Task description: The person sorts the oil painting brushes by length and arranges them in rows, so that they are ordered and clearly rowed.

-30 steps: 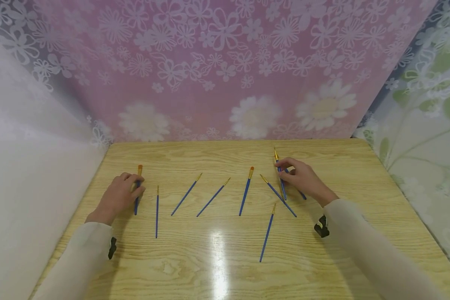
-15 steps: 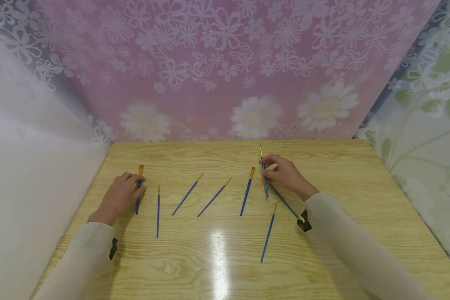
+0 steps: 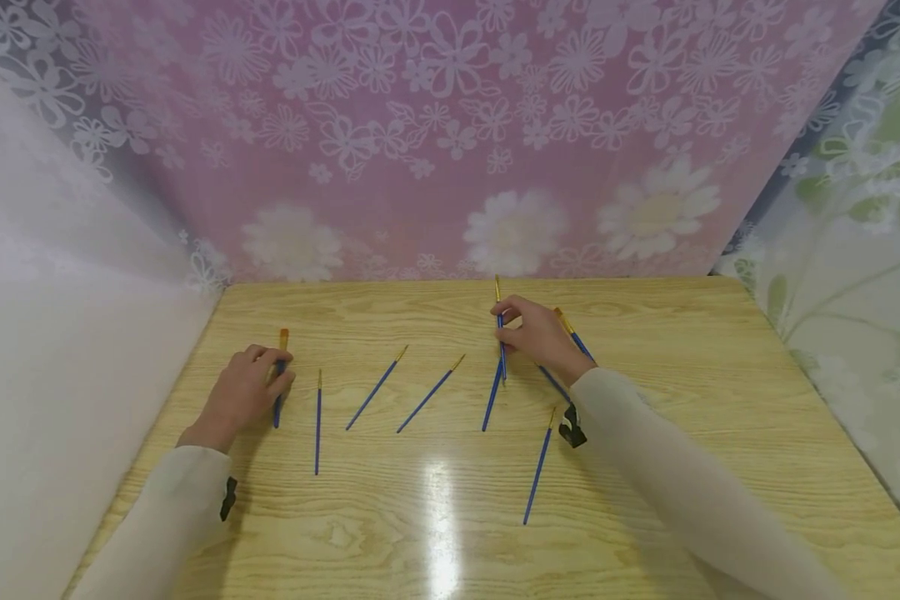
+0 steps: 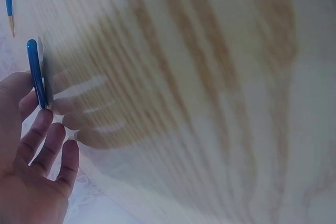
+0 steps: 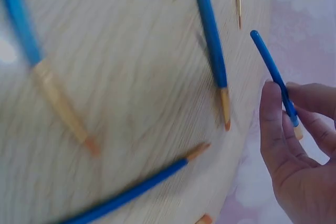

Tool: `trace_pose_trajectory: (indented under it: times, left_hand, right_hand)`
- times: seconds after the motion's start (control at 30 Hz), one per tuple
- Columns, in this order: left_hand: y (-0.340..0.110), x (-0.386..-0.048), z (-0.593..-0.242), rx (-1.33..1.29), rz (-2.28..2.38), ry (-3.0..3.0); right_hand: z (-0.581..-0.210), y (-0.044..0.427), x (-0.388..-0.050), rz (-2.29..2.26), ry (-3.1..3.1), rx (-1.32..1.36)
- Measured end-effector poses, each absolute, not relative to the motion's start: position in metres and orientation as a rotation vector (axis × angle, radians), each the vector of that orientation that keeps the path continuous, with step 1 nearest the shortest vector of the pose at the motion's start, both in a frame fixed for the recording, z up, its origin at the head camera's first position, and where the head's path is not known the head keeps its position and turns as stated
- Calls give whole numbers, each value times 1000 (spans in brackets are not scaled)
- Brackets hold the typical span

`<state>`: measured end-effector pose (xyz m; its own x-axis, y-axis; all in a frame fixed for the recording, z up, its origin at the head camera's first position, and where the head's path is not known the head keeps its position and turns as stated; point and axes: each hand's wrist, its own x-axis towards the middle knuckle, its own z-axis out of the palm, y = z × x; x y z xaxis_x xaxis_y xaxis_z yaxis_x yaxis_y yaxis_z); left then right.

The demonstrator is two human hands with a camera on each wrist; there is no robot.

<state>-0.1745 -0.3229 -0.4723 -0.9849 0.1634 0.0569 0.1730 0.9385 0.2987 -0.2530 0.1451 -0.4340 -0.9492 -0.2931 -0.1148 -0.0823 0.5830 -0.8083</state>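
Note:
My left hand (image 3: 242, 390) pinches a flat-tipped brush (image 3: 283, 337) at the far left; its blue handle (image 4: 34, 66) shows between thumb and fingers in the left wrist view. My right hand (image 3: 543, 335) holds a thin brush (image 3: 498, 290), tip away from me, over the upper part of a flat brush (image 3: 492, 402) whose head it hides in the head view. Seen from the right wrist, thumb and fingertips pinch the held brush's blue handle (image 5: 272, 66), above the tabletop.
Three thin brushes lie between the hands: one upright in view (image 3: 318, 429), two slanted (image 3: 377, 387) (image 3: 431, 393). Near my right forearm are a thin brush (image 3: 540, 467), a partly covered one (image 3: 553, 383) and a flat one (image 3: 573, 333). A patterned curtain (image 3: 450, 167) stands behind the table (image 3: 390, 533).
My right hand has moved left and slightly away from me with the held brush, uncovering a flat brush on the right. The left hand has stayed in place.

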Motion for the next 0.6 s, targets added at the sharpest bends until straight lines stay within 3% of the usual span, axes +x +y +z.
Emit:
trace_pose_trajectory:
  times: [0.6]
  left_hand:
    - [-316, -165, -475, -237, -432, -3088]
  right_hand:
    - [-443, 105, -266, -1074, 2748, -262]
